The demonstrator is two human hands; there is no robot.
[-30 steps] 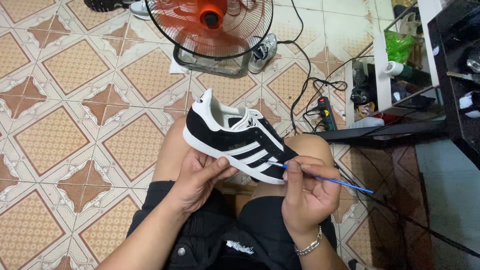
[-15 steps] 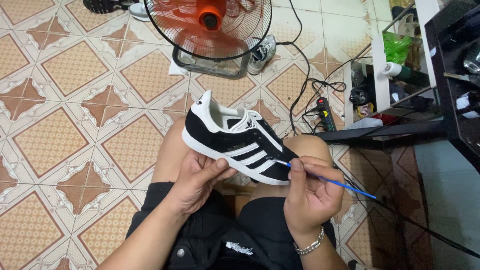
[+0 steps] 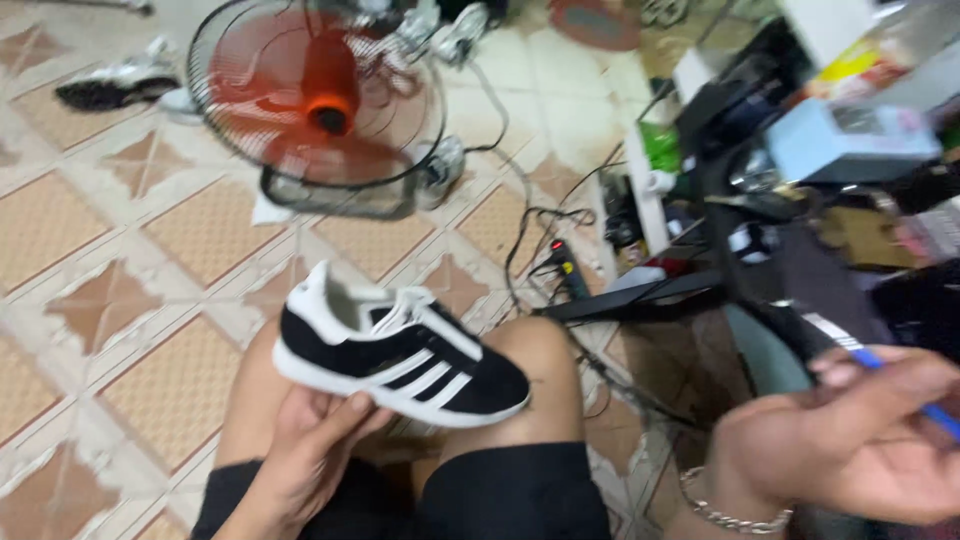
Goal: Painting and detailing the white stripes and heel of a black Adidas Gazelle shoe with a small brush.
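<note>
Head view: black suede sneaker w/ white stripes (image 3: 400, 360) was cupped underneath by left hand (image 3: 310, 450), above knee; thin blue-handled brush (image 3: 905, 390) pinched in right hand (image 3: 850, 450) at 3 o'clock. Sneaker might tip, being supported one-handed.

A black suede shoe (image 3: 400, 357) with a white sole, white heel tab, white laces and white side stripes sits level above the person's knee (image 3: 530, 350), toe pointing toward it, held from below at the heel end. A thin brush (image 3: 880, 368) with a blue handle sits well right of the knee, gripped, tip angled up-left.
</note>
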